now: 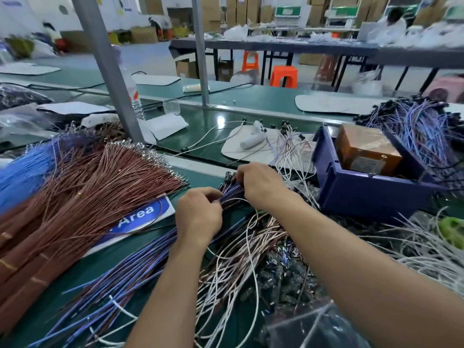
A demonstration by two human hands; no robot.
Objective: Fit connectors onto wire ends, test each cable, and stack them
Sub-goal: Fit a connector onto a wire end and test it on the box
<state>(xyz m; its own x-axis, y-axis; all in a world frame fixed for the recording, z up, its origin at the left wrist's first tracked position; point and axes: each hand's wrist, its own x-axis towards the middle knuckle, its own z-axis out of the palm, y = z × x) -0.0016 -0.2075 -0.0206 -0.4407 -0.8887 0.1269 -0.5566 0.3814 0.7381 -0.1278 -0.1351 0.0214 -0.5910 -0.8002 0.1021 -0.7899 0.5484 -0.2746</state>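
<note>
A bundle of blue and brown cables [120, 277] runs from the lower left up to the middle of the green bench. My left hand [198, 217] grips this bundle just behind its upper end. My right hand [261, 182] holds the same end, where small black connectors [229, 180] stick out past its fingers. Loose black connectors [283, 275] lie in a heap under my right forearm, among white and pink wires [241, 249].
A fan of brown wires [100, 179] and blue wires [22, 169] covers the left. A blue crate [364, 194] holding a brown box [366, 149] stands at right, finished purple cables [416, 129] behind it. A grey post [110, 69] rises ahead. A white tester [253, 138] lies on a pad.
</note>
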